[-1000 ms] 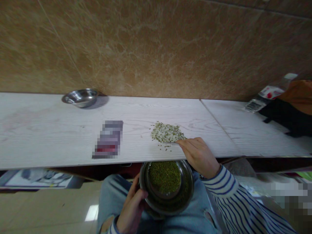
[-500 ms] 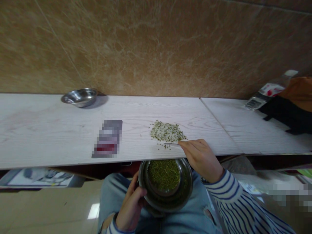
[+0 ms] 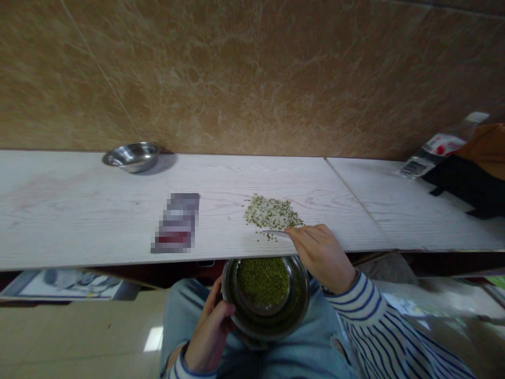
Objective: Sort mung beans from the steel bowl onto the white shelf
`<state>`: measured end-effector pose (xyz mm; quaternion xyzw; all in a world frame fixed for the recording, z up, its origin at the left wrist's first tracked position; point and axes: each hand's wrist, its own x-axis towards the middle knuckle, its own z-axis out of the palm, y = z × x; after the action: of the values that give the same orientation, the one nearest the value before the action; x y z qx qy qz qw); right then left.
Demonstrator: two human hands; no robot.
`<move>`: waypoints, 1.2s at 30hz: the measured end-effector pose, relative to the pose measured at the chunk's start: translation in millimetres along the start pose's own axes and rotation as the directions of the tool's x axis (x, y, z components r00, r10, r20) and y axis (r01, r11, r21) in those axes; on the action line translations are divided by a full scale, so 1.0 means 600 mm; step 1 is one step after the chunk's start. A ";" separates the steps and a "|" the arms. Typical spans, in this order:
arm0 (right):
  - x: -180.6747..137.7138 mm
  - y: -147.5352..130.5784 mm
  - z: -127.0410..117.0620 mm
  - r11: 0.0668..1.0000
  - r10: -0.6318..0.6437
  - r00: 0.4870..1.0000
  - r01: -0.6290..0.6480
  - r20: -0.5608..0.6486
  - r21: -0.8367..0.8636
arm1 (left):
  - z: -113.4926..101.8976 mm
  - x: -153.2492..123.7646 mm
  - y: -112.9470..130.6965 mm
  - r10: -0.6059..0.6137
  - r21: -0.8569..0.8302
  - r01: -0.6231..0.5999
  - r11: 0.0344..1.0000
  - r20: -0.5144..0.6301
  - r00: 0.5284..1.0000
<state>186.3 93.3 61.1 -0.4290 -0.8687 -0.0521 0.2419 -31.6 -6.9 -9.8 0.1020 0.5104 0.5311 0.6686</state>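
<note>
My left hand (image 3: 209,329) grips the left rim of a steel bowl (image 3: 298,316) held above my lap, just under the counter's front edge. Green mung beans (image 3: 262,281) lie inside it. A slim, tapering metal tool (image 3: 274,232) is pinched between the fingers of my right hand (image 3: 321,252), over the front of the counter. Its tip points left, among a few loose beans at the near side of a pile of white rice grains and green beans (image 3: 272,211). The fingers cover the tool's other end, so its kind cannot be made out.
A small steel bowl (image 3: 132,158) stands against the wall at the back left. A blurred-out flat rectangle (image 3: 177,223) lies left of the pile. At the far right, a clear plastic bottle (image 3: 437,150) leans on a black and orange item (image 3: 469,179). An open drawer (image 3: 71,284) juts out below left.
My right hand and the tool have shifted slightly left along the near side of the pile. The held bowl has moved a little left too. Both grips are unchanged.
</note>
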 end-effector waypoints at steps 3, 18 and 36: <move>0.003 -0.004 0.003 1.000 -0.008 1.000 0.008 -0.008 0.000 | 0.001 -0.001 0.002 0.011 0.006 -0.011 1.000 0.001 1.000; 0.022 -0.017 0.012 1.000 -0.021 1.000 0.020 0.016 0.020 | -0.004 -0.005 0.009 0.026 -0.013 -0.026 1.000 -0.005 1.000; -0.007 -0.044 -0.011 0.975 -0.126 0.991 0.118 0.032 0.191 | 0.009 0.000 0.011 -0.004 -0.003 0.004 1.000 -0.008 1.000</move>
<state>170.5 71.9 67.7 -0.3511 -0.8996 0.0249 0.2585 -31.5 -1.6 -2.9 0.0977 0.5123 0.5309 0.6679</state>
